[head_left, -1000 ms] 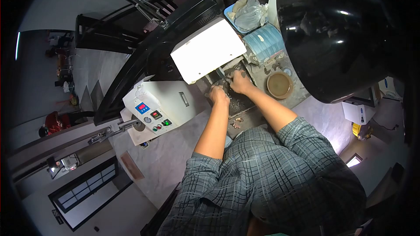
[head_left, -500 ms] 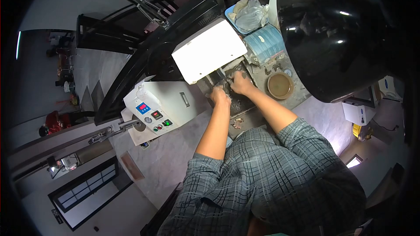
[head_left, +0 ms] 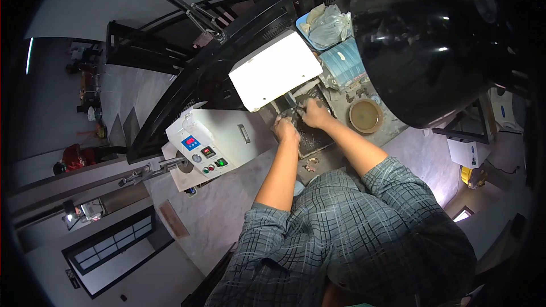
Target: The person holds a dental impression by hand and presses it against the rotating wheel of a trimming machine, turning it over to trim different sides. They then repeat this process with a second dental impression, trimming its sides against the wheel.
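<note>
Kept left hand (head_left: 286, 129) and right hand (head_left: 315, 115) in front of box (head_left: 276, 71), barely shifted; seemingly still mid-work. Couldn't tell either grip.

I can't make out a full word or number anywhere. On the sloped face of the white control box (head_left: 224, 136), red digits glow in a blue display panel (head_left: 190, 142), but they are too blurred for me to read. Just below that panel on the same box, a small dark display (head_left: 207, 151) also shows red characters, too tiny to tell. Well to the right of the control box, the blue-teal block (head_left: 342, 59) carries reddish marks (head_left: 358, 75) along its lower edge, illegible to me. Farther right of the control box, a white carton (head_left: 462, 152) bears a small blue mark (head_left: 473, 157), its lettering too small to read.
</note>
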A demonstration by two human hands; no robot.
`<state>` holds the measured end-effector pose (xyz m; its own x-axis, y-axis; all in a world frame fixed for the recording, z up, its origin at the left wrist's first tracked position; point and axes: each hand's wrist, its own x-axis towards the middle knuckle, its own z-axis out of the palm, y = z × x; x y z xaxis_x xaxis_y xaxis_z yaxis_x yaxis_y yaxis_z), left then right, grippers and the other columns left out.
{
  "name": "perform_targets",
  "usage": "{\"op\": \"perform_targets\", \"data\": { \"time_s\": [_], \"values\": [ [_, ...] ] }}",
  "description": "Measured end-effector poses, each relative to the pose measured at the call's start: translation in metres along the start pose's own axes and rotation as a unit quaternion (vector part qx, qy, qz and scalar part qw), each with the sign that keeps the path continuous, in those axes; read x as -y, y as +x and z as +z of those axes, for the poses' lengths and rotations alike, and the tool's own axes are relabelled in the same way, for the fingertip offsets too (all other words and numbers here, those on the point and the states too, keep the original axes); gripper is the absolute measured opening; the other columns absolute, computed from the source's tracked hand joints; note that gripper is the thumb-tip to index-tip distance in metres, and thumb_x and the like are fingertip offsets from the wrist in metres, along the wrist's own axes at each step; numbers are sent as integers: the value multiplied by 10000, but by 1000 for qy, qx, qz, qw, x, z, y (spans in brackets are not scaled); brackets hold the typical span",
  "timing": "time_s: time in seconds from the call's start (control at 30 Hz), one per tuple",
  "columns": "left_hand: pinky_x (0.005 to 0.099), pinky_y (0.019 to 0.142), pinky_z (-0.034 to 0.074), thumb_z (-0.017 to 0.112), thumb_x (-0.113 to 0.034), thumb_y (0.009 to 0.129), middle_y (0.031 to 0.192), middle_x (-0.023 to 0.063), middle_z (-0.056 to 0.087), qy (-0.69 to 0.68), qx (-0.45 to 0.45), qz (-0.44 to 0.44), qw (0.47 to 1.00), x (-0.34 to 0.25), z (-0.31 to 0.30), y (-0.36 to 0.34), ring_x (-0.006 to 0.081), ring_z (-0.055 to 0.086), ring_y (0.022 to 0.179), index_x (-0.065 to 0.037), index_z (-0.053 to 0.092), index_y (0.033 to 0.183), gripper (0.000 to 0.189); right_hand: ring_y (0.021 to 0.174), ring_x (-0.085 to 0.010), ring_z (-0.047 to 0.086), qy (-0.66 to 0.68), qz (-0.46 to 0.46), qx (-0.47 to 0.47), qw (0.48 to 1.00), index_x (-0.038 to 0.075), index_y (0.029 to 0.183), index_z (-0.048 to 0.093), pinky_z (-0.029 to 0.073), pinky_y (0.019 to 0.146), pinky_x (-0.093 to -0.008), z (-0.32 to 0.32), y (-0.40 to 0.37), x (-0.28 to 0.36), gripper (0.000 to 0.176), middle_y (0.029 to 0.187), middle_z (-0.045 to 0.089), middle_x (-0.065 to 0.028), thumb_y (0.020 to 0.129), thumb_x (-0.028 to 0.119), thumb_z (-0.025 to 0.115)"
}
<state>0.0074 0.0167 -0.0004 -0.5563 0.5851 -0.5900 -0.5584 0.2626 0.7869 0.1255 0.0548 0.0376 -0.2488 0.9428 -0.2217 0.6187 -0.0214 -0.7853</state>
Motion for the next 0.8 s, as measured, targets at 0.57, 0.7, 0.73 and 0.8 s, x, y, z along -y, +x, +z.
{"op": "perform_targets", "data": {
  "time_s": [0.57,0.7,0.73,0.8],
  "values": [
    [227,683,446,469,134,696,827,66,598,87,225,245,939,-67,-13,-96,111,557,726,51,570,855,206,866,-405,545,-178,-105,347,915,-107,914,545,438,783,-419,-35,-115,-18,439,900,550,-300,780,309,508],
    [268,715,473,469,117,722,867,131,603,29,261,244,934,-90,-3,-131,168,587,755,75,549,889,190,812,-378,572,-111,-118,267,950,-75,876,565,470,714,-387,-56,-102,4,374,893,563,-279,747,276,569],
    [282,709,480,489,103,746,867,161,601,20,262,254,931,-98,0,-141,196,593,755,81,546,886,153,816,-365,578,-72,-119,223,965,-62,851,573,467,707,-390,-64,-100,21,355,860,573,-266,749,278,575],
    [287,702,484,495,98,752,863,174,600,18,267,285,920,-115,8,-164,208,594,756,82,544,882,141,811,-330,589,46,-108,150,982,-45,818,578,463,695,-392,-63,-92,25,348,794,591,-236,759,298,579]
  ]
}}
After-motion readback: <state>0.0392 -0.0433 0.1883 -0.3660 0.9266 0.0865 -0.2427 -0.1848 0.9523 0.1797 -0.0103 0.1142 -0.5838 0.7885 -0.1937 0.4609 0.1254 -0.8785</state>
